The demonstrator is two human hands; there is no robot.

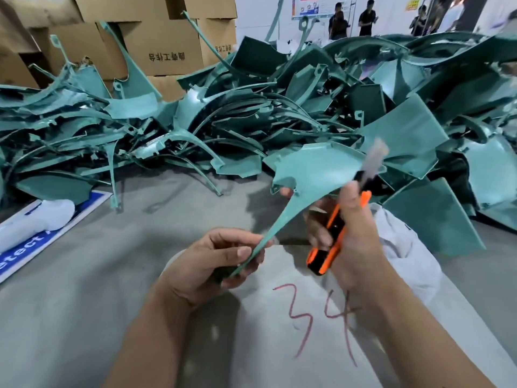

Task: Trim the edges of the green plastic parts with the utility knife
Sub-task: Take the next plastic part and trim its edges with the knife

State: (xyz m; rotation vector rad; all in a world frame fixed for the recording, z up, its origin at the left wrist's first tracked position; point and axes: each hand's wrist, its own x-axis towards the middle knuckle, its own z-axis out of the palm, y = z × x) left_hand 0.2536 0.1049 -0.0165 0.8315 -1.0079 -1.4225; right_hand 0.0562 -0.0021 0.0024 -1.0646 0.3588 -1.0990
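- Head view: the left hand (212,261) pinched the narrow tail of one green plastic part (313,175) between thumb and curled fingers, raising it above the desk (117,275), probably so that its broad end stood free and its edge faced the blade.
- The right hand (349,236) was wrapped round the orange and black utility knife (333,231), thumb up along the handle; the extended blade (375,158) was blurred and pointed up beside the part's right edge, whether touching it I could not tell.
- Behind lay a large pile of green parts (251,107), near enough to reach, likely the stock awaiting trimming.
- Under the forearms sat a white sack (307,317) marked 34 in red, perhaps placed to catch shavings or finished pieces.
- Cardboard boxes (156,46) were stacked at the back left; people (366,18) stood far off.
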